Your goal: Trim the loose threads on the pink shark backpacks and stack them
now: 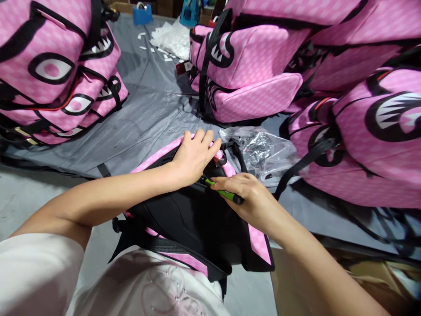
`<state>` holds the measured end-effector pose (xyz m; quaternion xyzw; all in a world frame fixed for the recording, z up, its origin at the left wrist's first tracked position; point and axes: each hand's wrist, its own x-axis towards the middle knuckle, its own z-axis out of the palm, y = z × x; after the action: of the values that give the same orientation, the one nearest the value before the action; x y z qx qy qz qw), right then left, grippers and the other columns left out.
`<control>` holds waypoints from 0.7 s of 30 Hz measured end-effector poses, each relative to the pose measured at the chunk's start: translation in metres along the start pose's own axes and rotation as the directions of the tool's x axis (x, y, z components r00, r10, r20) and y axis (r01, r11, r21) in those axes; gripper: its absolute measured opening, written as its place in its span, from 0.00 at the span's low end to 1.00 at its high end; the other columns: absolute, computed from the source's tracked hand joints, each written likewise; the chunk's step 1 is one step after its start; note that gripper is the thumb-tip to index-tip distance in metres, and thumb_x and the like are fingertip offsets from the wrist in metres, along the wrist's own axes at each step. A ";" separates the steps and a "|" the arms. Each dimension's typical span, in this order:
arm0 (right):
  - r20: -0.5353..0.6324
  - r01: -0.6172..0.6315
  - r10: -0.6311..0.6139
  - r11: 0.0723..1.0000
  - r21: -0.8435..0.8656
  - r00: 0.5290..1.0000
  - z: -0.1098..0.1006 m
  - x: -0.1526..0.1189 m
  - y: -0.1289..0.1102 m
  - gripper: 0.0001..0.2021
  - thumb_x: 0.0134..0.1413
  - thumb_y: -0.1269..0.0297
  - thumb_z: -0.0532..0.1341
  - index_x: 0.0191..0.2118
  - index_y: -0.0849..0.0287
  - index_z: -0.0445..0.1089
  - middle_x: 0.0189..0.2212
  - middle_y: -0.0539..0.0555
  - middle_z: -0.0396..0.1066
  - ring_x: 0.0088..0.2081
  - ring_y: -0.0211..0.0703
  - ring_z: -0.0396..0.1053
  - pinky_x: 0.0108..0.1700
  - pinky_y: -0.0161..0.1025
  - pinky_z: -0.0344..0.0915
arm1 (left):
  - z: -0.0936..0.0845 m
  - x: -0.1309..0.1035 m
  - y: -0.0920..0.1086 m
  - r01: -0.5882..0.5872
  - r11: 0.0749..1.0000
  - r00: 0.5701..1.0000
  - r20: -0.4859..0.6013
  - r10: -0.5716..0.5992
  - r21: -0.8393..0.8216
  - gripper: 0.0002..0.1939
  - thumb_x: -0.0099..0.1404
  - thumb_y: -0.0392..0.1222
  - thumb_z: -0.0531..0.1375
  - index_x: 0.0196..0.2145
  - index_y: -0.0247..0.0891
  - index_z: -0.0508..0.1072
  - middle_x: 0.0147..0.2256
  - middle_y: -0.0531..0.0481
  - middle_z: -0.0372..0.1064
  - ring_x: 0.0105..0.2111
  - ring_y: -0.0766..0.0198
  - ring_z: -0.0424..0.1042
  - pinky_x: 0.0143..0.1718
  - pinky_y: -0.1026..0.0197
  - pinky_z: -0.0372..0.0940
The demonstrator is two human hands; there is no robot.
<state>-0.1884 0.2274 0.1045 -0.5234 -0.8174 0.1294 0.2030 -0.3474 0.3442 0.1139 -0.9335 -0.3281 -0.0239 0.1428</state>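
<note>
A pink and black backpack (197, 215) lies across the table edge and my lap, its black side up. My left hand (194, 158) grips its far pink edge, with the fingers curled over it. In my right hand (245, 193) is a slim green tool with a black end (226, 194). The tool's tip points at the black fabric just below my left hand; what kind of tool it is I cannot make out. Beside the bag's pink corner is a black strap (238, 156).
Pink backpacks are stacked at the left (52, 92) and more are piled at the right (250, 66). A crumpled clear plastic bag (263, 151) lies on the grey-covered table (154, 105). Farther back are white scraps (173, 39) and a blue tape dispenser (142, 14).
</note>
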 end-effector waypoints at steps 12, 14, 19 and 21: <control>0.071 0.027 -0.019 0.993 -0.116 0.997 -0.003 0.009 -0.007 0.20 0.50 0.83 0.57 0.44 0.54 0.74 0.48 0.54 0.78 0.45 0.46 0.77 0.48 0.46 0.64 | 0.002 0.001 0.000 -0.009 1.000 1.000 -0.001 0.009 -0.006 0.35 0.65 0.46 0.60 0.67 0.40 0.54 0.64 0.39 0.54 0.58 0.47 0.58 0.52 0.48 0.58; 0.059 0.037 -0.031 0.993 -0.111 0.998 -0.003 0.009 -0.007 0.20 0.51 0.82 0.56 0.44 0.54 0.74 0.48 0.54 0.78 0.46 0.46 0.77 0.47 0.46 0.64 | 0.002 0.001 0.000 -0.006 1.000 1.000 0.000 0.006 -0.011 0.35 0.66 0.47 0.59 0.67 0.40 0.54 0.64 0.39 0.54 0.58 0.47 0.58 0.53 0.48 0.58; 0.057 0.014 -0.009 0.997 -0.078 0.998 -0.001 0.008 -0.005 0.17 0.54 0.79 0.57 0.45 0.54 0.74 0.47 0.53 0.79 0.45 0.45 0.77 0.47 0.45 0.66 | -0.001 0.001 0.001 0.002 0.999 1.000 0.027 -0.001 -0.032 0.35 0.66 0.47 0.59 0.67 0.40 0.54 0.64 0.40 0.53 0.58 0.47 0.57 0.54 0.48 0.57; 0.030 0.010 -0.008 0.997 -0.074 1.000 -0.001 0.008 -0.006 0.16 0.56 0.78 0.57 0.46 0.54 0.74 0.47 0.53 0.79 0.46 0.46 0.77 0.47 0.45 0.66 | -0.001 0.001 0.001 0.000 0.999 1.000 0.024 0.001 -0.033 0.34 0.66 0.48 0.59 0.67 0.41 0.55 0.64 0.40 0.54 0.58 0.47 0.57 0.54 0.48 0.57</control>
<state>-0.1958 0.2325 0.1091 -0.5248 -0.8269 0.1057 0.1721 -0.3460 0.3444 0.1148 -0.9361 -0.3289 -0.0178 0.1233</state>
